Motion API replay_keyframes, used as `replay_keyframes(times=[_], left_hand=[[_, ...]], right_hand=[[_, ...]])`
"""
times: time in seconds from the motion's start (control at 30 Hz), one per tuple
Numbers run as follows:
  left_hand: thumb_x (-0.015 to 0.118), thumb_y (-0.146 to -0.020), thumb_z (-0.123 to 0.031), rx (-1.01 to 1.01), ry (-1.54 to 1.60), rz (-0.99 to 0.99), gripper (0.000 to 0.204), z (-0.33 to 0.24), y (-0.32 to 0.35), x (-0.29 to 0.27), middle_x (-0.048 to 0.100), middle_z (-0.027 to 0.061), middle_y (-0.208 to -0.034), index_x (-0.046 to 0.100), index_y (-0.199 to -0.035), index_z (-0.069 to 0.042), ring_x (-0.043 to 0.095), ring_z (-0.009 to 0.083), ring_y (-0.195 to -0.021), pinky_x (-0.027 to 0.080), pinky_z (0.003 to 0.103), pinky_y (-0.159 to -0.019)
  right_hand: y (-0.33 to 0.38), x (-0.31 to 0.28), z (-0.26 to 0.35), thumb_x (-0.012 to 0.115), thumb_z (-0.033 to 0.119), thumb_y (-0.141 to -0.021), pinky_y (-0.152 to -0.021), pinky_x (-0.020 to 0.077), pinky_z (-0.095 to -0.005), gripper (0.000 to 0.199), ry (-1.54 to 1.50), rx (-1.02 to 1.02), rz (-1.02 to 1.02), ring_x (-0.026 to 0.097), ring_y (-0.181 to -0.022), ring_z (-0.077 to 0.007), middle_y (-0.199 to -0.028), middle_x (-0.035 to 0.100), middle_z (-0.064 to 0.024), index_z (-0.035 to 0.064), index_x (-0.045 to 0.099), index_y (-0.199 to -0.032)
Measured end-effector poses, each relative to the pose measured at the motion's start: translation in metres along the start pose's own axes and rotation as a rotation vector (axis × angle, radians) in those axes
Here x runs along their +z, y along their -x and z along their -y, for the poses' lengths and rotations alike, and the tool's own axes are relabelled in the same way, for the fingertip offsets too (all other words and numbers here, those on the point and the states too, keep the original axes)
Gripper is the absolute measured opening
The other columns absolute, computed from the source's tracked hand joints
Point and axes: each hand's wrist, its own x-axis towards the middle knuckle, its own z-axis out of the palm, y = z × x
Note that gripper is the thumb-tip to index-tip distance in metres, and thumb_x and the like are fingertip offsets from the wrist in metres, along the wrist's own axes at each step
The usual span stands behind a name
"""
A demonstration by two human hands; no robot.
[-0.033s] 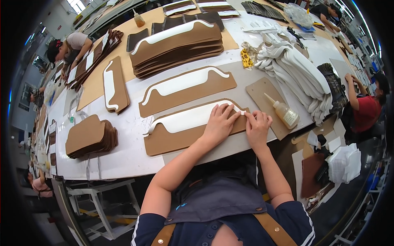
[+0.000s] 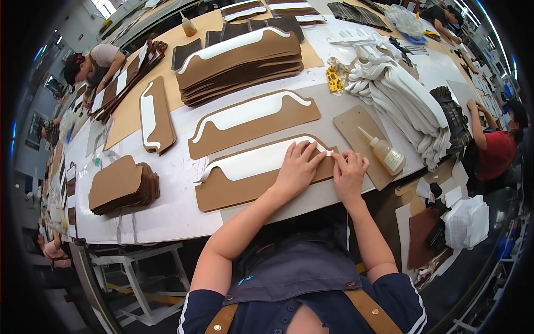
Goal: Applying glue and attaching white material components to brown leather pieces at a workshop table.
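Note:
Nearest to me on the table lies a tan leather-like panel point(image 2: 233, 192) with a white shaped piece point(image 2: 253, 160) on its far side. The white piece narrows into a thin strip at its right end; its left tip curls up off the panel. My left hand point(image 2: 298, 166) lies over the right part of the white piece, fingers spread and pressing down. At the panel's right end my right hand point(image 2: 350, 171) is closed, thumb and forefinger pinching the white strip's tip. Beyond it lies a similar tan panel point(image 2: 206, 147) with its own white piece point(image 2: 245, 117).
A glue bottle point(image 2: 387, 156) lies on a brown board point(image 2: 356, 125) right of my hands. Stacked tan panels point(image 2: 239, 67) stand farther back, with a smaller stack point(image 2: 119, 183) at left. White strips point(image 2: 397, 94) are heaped at right. Co-workers sit around.

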Motion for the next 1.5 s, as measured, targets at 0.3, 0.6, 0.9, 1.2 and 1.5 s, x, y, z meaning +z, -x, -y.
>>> replay_keyframes(times=[0.3, 0.6, 0.9, 1.2, 1.5], left_hand=[[0.063, -0.094, -0.020, -0.011, -0.015, -0.024, 0.041, 0.000, 0.002, 0.005, 0.056, 0.0113, -0.144, 0.065, -0.134, -0.011, 0.046, 0.0295, -0.138, 0.031, 0.052, -0.120], [0.062, -0.096, -0.010, -0.157, 0.485, -0.081, 0.043, 0.014, 0.006, -0.006, 0.058, 0.0142, -0.141, 0.059, -0.139, -0.006, 0.054, 0.0317, -0.132, 0.040, 0.045, -0.116], [0.068, -0.095, -0.012, -0.470, 0.154, -0.272, 0.040, 0.081, 0.093, -0.105, 0.063, 0.0117, -0.127, 0.060, -0.134, -0.007, 0.060, 0.0301, -0.117, 0.045, 0.044, -0.103], [0.081, -0.084, -0.023, -0.729, -0.276, -0.138, 0.020, 0.113, 0.160, -0.158, 0.059, 0.0077, -0.111, 0.071, -0.098, -0.012, 0.048, 0.0288, -0.110, 0.036, 0.044, -0.098], [0.074, -0.093, -0.025, -0.848, -0.129, -0.170, 0.015, 0.108, 0.147, -0.151, 0.069, 0.0042, -0.075, 0.069, -0.095, -0.011, 0.065, 0.0236, -0.076, 0.040, 0.041, -0.086]], right_hand=[[0.002, 0.001, -0.002, 0.070, 0.007, -0.089, -0.099, 0.0338, -0.0434, 0.024, -0.028, 0.009, -0.002, 0.057, -0.100, -0.0231, -0.101, 0.059, -0.0061, 0.0124, 0.074, -0.112], [0.003, 0.001, -0.006, 0.066, 0.006, -0.092, -0.101, 0.0334, -0.0419, 0.025, -0.131, 0.072, 0.002, 0.058, -0.103, -0.0232, -0.104, 0.060, -0.0057, 0.0104, 0.070, -0.116], [0.004, -0.005, -0.006, 0.064, 0.004, -0.094, -0.107, 0.0305, -0.0419, 0.030, -0.209, 0.128, 0.009, 0.058, -0.109, -0.0225, -0.111, 0.062, -0.0060, 0.0090, 0.065, -0.123], [-0.012, 0.008, 0.048, 0.066, 0.001, -0.091, -0.109, 0.0289, -0.0424, 0.035, -0.357, -0.109, -0.034, 0.056, -0.112, -0.0253, -0.114, 0.062, -0.0072, 0.0107, 0.068, -0.124], [-0.047, 0.039, 0.141, 0.065, 0.001, -0.092, -0.105, 0.0460, -0.0448, 0.033, -0.689, -0.410, 0.409, 0.060, -0.120, -0.0339, -0.128, 0.065, -0.0154, 0.0029, 0.067, -0.125]])
